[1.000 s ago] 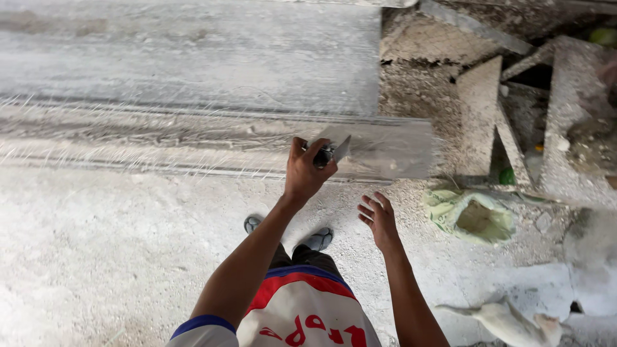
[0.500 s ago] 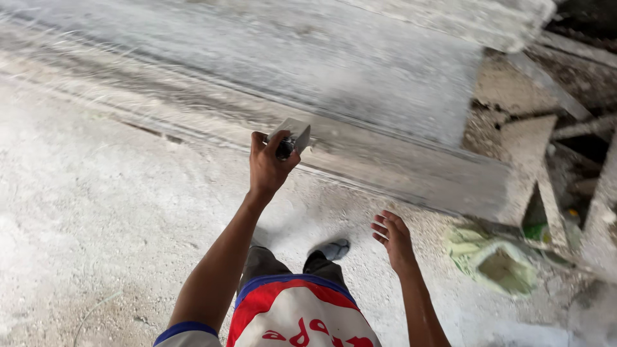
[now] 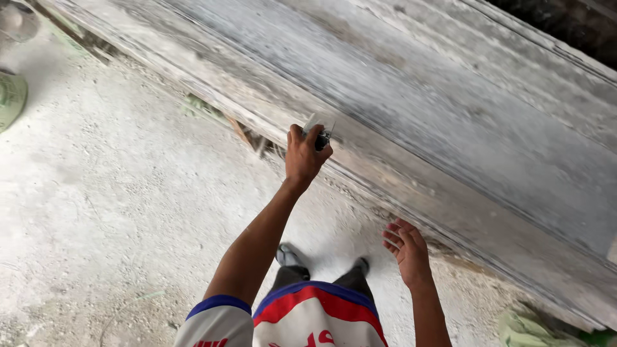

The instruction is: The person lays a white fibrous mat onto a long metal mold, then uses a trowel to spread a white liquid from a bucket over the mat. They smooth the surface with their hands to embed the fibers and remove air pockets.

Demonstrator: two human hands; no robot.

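Note:
My left hand is closed around a small scraper-like tool with a thin pale blade. The blade rests against the front edge of a long grey stone slab that runs diagonally from the upper left to the lower right. My right hand hangs free below the slab edge, fingers loosely curled and apart, holding nothing and not touching the slab.
A dusty white concrete floor spreads to the left. My two feet in dark shoes stand close to the slab. A green sack lies at the lower right. A round greenish object sits at the left edge.
The view has swung left along the slab. My left hand with the tool has travelled along the slab edge, away from its right end. My right hand stays free.

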